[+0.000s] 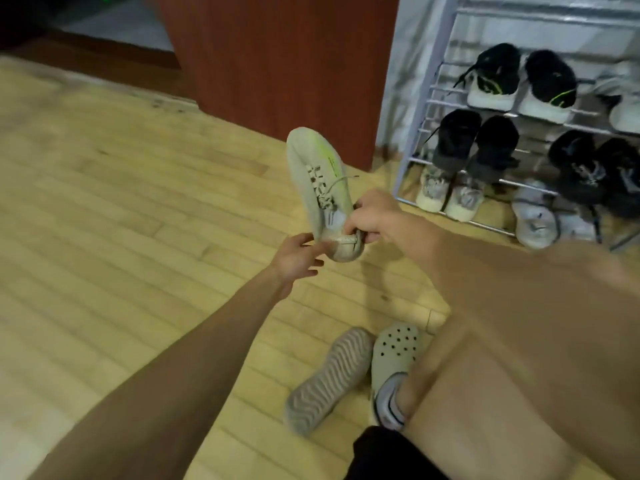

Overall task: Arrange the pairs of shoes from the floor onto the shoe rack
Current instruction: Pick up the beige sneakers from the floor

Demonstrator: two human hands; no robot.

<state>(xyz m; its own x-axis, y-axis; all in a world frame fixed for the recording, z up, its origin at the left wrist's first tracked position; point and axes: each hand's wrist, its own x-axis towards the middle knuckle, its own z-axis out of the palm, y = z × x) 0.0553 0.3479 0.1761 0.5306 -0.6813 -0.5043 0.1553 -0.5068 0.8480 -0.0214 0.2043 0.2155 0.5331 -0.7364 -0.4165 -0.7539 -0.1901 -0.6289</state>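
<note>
A pale grey knit sneaker (320,188) with a lime streak and dark lettering was held above the blond plank floor (104,209), toe pointing far. The right hand (375,218) pinched its heel collar; the left hand (296,256) cupped the heel from below, fingers loosely curled. The white wire shoe rack (433,109) stood far right, its shelves carrying black and grey pairs. Near, a ridged-sole shoe (329,379) lay overturned beside a perforated clog (394,351).
</note>
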